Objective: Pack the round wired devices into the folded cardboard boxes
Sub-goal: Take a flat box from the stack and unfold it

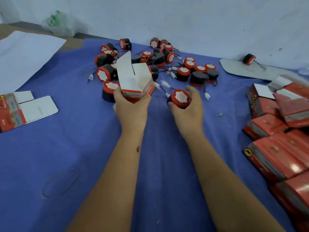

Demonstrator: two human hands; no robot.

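My left hand (131, 108) grips a folded red-and-white cardboard box (136, 79) by its lower end, with the top flap standing open and the white inside showing. My right hand (189, 106) holds a round device (181, 98) with a red rim, white centre and black body; its wire runs off to a white plug (165, 84). The device sits just right of the box, apart from it. Behind both hands lies a heap of several similar round wired devices (184, 72) on the blue cloth.
Flat unfolded box blanks (25, 111) lie at the left. Several closed red boxes (280, 148) are stacked at the right edge. A white sheet (25, 54) covers the far left, a grey plate (247, 69) with one device sits by the wall, and a rubber band (60, 182) lies near left.
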